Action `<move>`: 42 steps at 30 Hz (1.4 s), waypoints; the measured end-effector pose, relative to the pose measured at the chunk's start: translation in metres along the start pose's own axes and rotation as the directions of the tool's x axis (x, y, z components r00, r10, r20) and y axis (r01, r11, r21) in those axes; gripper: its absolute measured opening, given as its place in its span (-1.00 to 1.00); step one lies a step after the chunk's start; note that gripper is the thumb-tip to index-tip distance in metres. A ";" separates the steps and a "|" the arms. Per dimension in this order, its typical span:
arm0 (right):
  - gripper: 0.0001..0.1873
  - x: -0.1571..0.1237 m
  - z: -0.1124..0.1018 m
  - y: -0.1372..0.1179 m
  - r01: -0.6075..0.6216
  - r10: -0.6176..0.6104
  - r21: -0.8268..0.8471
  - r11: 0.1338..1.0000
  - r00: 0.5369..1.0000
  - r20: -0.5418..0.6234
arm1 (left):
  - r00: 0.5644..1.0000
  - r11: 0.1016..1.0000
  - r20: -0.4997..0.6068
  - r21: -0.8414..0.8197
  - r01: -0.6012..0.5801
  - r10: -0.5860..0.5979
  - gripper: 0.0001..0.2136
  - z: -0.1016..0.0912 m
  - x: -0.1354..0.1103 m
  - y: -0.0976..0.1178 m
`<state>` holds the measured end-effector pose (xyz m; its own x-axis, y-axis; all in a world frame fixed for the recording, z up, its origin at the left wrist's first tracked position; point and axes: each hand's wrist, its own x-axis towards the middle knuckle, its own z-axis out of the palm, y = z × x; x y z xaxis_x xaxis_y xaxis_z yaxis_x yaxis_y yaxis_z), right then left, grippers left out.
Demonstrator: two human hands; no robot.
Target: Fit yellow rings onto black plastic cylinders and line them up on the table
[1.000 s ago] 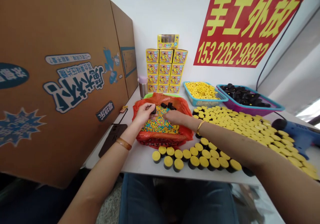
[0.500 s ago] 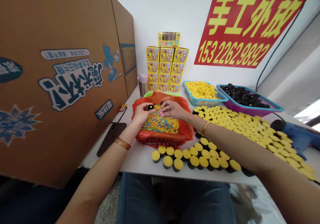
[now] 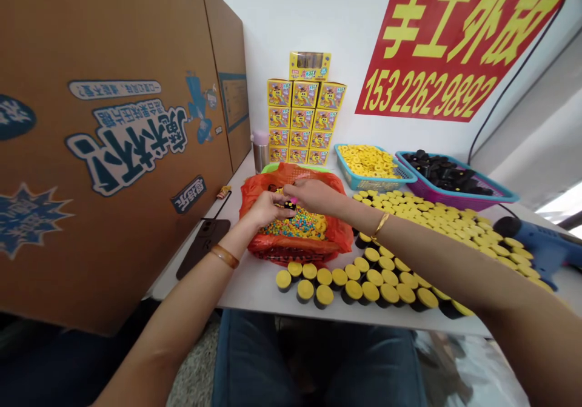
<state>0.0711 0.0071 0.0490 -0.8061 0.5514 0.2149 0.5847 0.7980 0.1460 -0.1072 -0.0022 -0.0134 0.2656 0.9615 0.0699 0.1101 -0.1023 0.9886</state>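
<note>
Taking the red-lined basket (image 3: 297, 249) as my clock centre, with the wall at twelve, I have both hands meeting over its middle. The left hand (image 3: 268, 208) comes in from seven o'clock, its grip closed around a black cup (image 3: 290, 205) that sits above the basket's contents, with yellow specks showing on it. The right hand (image 3: 311, 195) reaches in from four o'clock, its grip narrow, fingertips pinched on a small pink thing (image 3: 294, 201) right at the cup; I cannot tell its full shape, nor whether it touches the cup. Under them I read a bed of multicoloured beads (image 3: 295, 228), with yellow pieces mixed in towards four o'clock.

On the white surface (image 3: 254, 292), black cups with yellow lids (image 3: 324, 295) stand upright, from just beside the basket at six o'clock round to a dense crowd at three. Further out at three lies a blue tool (image 3: 543, 252), partly cut off by my view. Towards two o'clock I get a light-blue basket (image 3: 370, 184) of yellow rings and, beyond it, a purple basket (image 3: 454, 196) heaped with black parts. A stack of yellow boxes (image 3: 304, 119) rises at twelve, a lilac-capped flask (image 3: 260, 152) stands at eleven, and a dark phone (image 3: 204, 246) lies between eight and nine, near a large carton (image 3: 113, 43).
</note>
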 end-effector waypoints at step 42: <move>-0.75 -0.036 0.045 0.010 -0.034 0.422 0.701 0.712 0.819 -0.389 | 0.949 0.949 -0.148 0.197 -0.247 0.278 -0.41 0.024 -0.005 0.006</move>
<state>0.1017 0.0061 -0.0004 -0.3779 0.6934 0.6135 0.3800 0.7204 -0.5802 -0.0848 -0.0135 -0.0110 0.1412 0.9218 0.3611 0.2279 -0.3852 0.8943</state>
